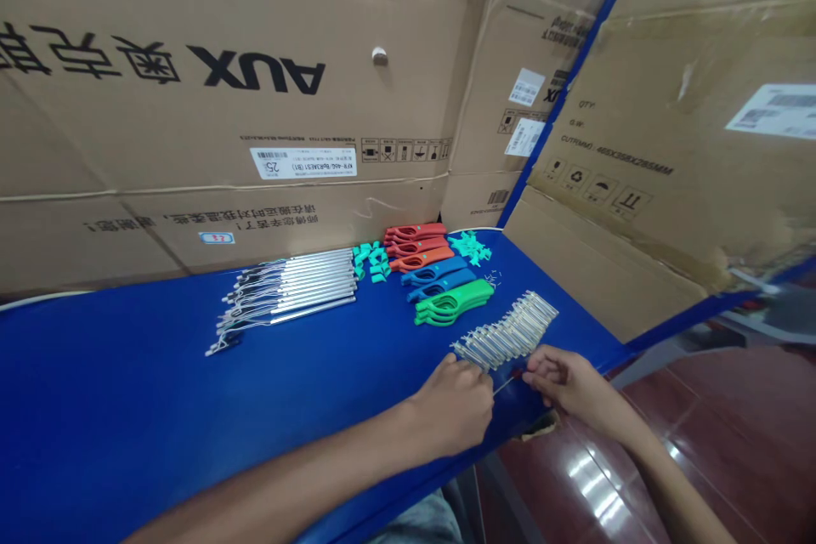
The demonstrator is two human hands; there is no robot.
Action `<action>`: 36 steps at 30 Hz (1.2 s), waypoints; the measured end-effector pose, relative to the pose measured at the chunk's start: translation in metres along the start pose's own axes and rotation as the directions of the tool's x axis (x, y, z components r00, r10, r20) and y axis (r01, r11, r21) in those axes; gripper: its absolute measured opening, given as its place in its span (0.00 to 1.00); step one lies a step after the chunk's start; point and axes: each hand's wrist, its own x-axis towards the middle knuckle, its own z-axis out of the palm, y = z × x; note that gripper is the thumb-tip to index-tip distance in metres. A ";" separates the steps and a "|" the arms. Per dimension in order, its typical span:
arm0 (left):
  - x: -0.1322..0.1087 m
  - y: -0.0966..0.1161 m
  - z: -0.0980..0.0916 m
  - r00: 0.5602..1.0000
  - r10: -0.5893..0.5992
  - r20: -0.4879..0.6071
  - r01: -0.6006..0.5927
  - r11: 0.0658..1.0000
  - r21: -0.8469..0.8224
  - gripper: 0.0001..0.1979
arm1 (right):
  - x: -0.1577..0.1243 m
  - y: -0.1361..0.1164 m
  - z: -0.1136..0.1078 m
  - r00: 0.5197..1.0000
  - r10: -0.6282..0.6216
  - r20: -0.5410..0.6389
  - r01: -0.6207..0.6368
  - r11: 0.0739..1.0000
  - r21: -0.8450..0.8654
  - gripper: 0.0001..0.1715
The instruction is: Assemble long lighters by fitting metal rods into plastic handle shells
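My left hand (456,404) is closed at the near edge of the blue table, its knuckles beside a row of slim pale metallic sticks (510,331). Out of its fingers comes a thin pale rod (505,384), which runs toward my right hand (570,382). The fingers of my right hand are pinched together close to a small dark red bit (517,374) at the rod's far end. What exactly lies between those fingertips is hidden. Just beyond the sticks lie green lighter-style plastic handles (454,302), with blue handles (439,276), orange handles (424,259) and red handles (414,236) behind.
Silver tubes with wires (319,280) lie in a stack at the left. Small teal caps (376,259) and teal trigger-like pieces (470,247) sit near the handles, with tiny white bits (493,279) close by. Cardboard walls (382,119) enclose the blue table (286,399).
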 end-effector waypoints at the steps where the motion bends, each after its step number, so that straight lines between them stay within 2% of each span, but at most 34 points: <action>1: 0.004 0.004 0.002 1.000 0.014 -0.007 -0.014 1.000 0.000 0.09 | 0.000 0.001 -0.004 1.000 0.016 -0.017 -0.016 1.000 0.001 0.22; 6: 0.030 0.020 0.007 0.997 0.074 -0.020 -0.074 0.997 -0.007 0.10 | 0.001 -0.001 -0.024 0.991 0.103 -0.082 -0.108 0.992 -0.067 0.26; 9: 0.036 0.021 0.008 0.997 0.078 -0.028 -0.078 0.997 -0.006 0.09 | 0.003 -0.004 -0.029 0.992 0.088 -0.090 -0.097 0.990 -0.103 0.24; 14: 0.032 0.013 0.011 0.998 0.010 -0.058 -0.010 1.000 0.015 0.09 | 0.009 -0.005 -0.026 0.997 0.041 -0.071 -0.050 0.991 -0.128 0.23; 22: 0.025 -0.001 0.008 0.998 -0.031 -0.052 0.033 0.999 0.028 0.09 | 0.016 -0.009 -0.021 0.997 -0.049 -0.062 0.037 0.982 -0.188 0.23; 26: 0.022 0.000 0.005 0.998 -0.023 -0.050 0.023 1.000 0.009 0.09 | 0.014 -0.003 -0.021 0.993 -0.092 -0.078 0.068 0.963 -0.262 0.18; 29: 0.018 0.007 0.001 0.999 -0.013 -0.046 0.011 1.000 -0.027 0.09 | 0.005 0.002 -0.015 0.957 -0.277 -0.087 0.222 0.891 -0.396 0.15; 32: 0.013 0.012 -0.005 0.999 -0.025 -0.046 0.021 0.997 -0.081 0.10 | -0.007 0.003 -0.012 0.883 -0.469 0.011 0.398 0.737 -0.546 0.09; 34: 0.008 0.012 -0.010 0.996 -0.061 -0.070 0.049 0.986 -0.161 0.11 | -0.012 0.000 -0.019 0.857 -0.512 0.062 0.439 0.661 -0.609 0.11; 36: 0.004 0.010 -0.013 0.988 -0.114 -0.103 0.087 0.967 -0.239 0.15 | -0.009 -0.003 -0.036 0.851 -0.525 0.014 0.408 0.644 -0.646 0.15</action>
